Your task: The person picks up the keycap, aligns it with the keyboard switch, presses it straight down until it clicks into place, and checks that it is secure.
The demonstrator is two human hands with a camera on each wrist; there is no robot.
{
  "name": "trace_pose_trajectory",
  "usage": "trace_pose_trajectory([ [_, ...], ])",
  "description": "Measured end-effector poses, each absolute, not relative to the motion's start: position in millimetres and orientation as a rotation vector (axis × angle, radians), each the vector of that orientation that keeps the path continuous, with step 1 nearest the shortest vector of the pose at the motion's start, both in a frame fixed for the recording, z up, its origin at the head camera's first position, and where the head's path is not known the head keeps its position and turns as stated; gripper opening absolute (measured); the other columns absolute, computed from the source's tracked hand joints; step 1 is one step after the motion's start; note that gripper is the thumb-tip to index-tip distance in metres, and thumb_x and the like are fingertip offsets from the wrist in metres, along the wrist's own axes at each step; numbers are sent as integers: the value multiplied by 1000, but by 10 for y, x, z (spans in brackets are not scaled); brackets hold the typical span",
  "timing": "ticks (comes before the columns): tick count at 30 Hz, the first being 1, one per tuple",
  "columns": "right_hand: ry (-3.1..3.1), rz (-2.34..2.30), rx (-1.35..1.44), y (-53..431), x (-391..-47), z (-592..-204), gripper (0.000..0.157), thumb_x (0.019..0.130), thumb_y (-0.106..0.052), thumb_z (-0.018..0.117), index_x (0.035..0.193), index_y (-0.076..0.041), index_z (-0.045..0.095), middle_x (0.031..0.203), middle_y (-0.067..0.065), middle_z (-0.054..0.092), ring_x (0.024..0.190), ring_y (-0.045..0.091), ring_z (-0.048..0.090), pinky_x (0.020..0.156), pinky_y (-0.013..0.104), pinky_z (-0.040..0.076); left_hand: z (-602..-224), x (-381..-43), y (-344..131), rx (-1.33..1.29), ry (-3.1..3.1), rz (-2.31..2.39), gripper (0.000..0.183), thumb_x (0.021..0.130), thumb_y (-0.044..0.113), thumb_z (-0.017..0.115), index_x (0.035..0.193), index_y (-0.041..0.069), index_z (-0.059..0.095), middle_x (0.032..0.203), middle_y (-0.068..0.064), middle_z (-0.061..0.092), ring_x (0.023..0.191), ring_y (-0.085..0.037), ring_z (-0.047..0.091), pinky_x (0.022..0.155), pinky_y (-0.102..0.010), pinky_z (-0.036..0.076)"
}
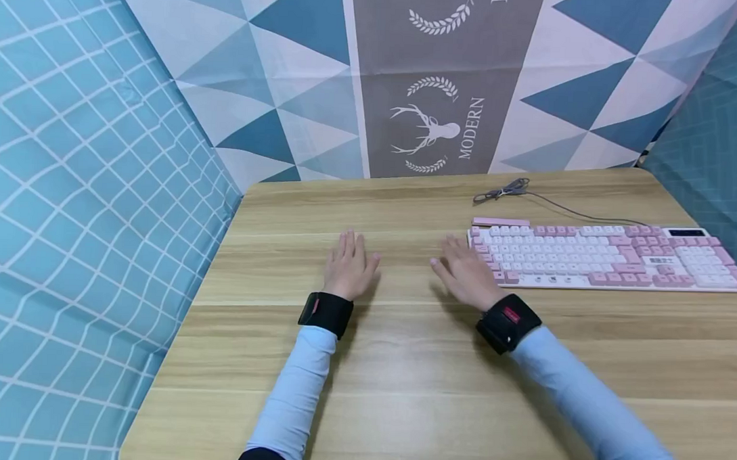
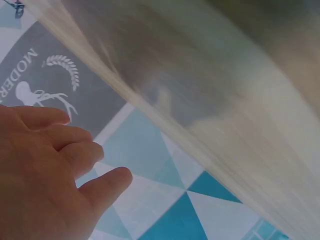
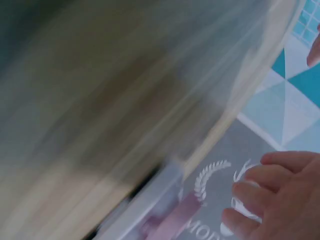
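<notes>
My left hand (image 1: 350, 266) is over the middle of the wooden table (image 1: 394, 366), palm down with its fingers extended and nothing held. To its right, my right hand (image 1: 467, 274) also has its fingers spread and empty, close beside the left end of a pink and white keyboard (image 1: 562, 257). Whether the right fingers touch the keyboard cannot be told. In the left wrist view the left hand (image 2: 50, 170) holds nothing. The right wrist view has the right hand (image 3: 280, 195) near the blurred keyboard edge (image 3: 145, 200).
A bundled grey cable (image 1: 516, 188) lies behind the keyboard and runs to its back edge. A narrow pink bar (image 1: 501, 222) sits at the keyboard's back left corner. Patterned cloth (image 1: 433, 124) hangs behind the table; blue gridded cloth (image 1: 90, 180) hangs at its left.
</notes>
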State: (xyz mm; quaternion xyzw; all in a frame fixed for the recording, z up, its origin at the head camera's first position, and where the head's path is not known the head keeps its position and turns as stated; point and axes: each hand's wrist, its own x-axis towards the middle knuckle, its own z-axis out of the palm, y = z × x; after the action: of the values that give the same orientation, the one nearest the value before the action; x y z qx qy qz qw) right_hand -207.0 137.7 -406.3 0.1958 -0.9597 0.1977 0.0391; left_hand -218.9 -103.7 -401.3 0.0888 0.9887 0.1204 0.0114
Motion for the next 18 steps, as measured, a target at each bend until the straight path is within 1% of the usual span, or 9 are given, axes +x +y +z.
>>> trace_pose_trajectory([
  [3, -2892, 642, 484, 1699, -2038, -4040, 61, 95, -39, 30, 132, 9, 31, 138, 33, 28, 126, 42, 21, 105, 59, 20, -3962, -2174, -937, 337, 3035, 452, 65, 95, 46, 19, 142, 2, 15, 149, -21, 7, 133, -30, 1, 110, -53, 14],
  [4, -2888, 668, 419, 1852, -2022, -4019, 62, 95, -39, 29, 132, 10, 30, 137, 34, 28, 125, 43, 21, 105, 59, 19, -3939, -2164, -892, 367, 3009, 512, 65, 95, 47, 21, 142, 2, 15, 149, -22, 7, 133, -30, 2, 110, -53, 14],
  [7, -2825, 690, 213, 2406, -1961, -3972, 64, 95, -38, 27, 129, 16, 30, 130, 41, 32, 120, 49, 25, 102, 62, 21, -3878, -2134, -729, 466, 2905, 730, 66, 94, 47, 25, 141, 0, 17, 147, -24, 14, 133, -30, 7, 110, -50, 14],
  [8, -2800, 690, 136, 2596, -1932, -3956, 64, 95, -38, 27, 127, 17, 32, 127, 43, 33, 118, 50, 27, 100, 63, 23, -3861, -2122, -669, 493, 2868, 795, 66, 94, 46, 27, 140, -1, 19, 146, -24, 18, 133, -30, 10, 111, -49, 15],
  [10, -2757, 671, -6, 2967, -1863, -3931, 65, 95, -38, 25, 124, 20, 33, 121, 45, 35, 112, 54, 30, 95, 66, 25, -3842, -2102, -544, 542, 2788, 918, 65, 94, 43, 31, 139, -2, 22, 143, -23, 28, 130, -28, 20, 110, -45, 18],
  [12, -2691, 638, -120, 3322, -1805, -3955, 64, 93, -35, 25, 120, 21, 36, 114, 47, 38, 104, 57, 33, 88, 68, 29, -3849, -2088, -423, 570, 2694, 1016, 63, 94, 41, 33, 139, -2, 23, 140, -22, 34, 126, -26, 30, 108, -43, 24],
  [14, -2700, 656, -244, 3654, -1759, -3994, 66, 92, -36, 25, 121, 22, 33, 113, 49, 36, 102, 59, 31, 86, 69, 28, -3863, -2078, -308, 573, 2570, 1128, 63, 94, 40, 34, 139, -2, 23, 140, -21, 35, 123, -26, 35, 106, -42, 29],
  [16, -2756, 669, -379, 3998, -1736, -4088, 73, 91, -42, 21, 125, 22, 26, 118, 50, 31, 107, 60, 27, 89, 69, 26, -3886, -2072, -202, 540, 2415, 1252, 62, 94, 39, 35, 140, 0, 20, 142, -19, 32, 123, -25, 35, 105, -42, 31],
  [18, -2814, 680, -543, 4325, -1733, -4204, 80, 90, -48, 17, 130, 21, 16, 125, 50, 22, 114, 58, 20, 93, 68, 24, -3904, -2064, -105, 494, 2250, 1369, 63, 94, 38, 34, 141, 0, 18, 145, -18, 27, 122, -27, 36, 104, -42, 32],
])
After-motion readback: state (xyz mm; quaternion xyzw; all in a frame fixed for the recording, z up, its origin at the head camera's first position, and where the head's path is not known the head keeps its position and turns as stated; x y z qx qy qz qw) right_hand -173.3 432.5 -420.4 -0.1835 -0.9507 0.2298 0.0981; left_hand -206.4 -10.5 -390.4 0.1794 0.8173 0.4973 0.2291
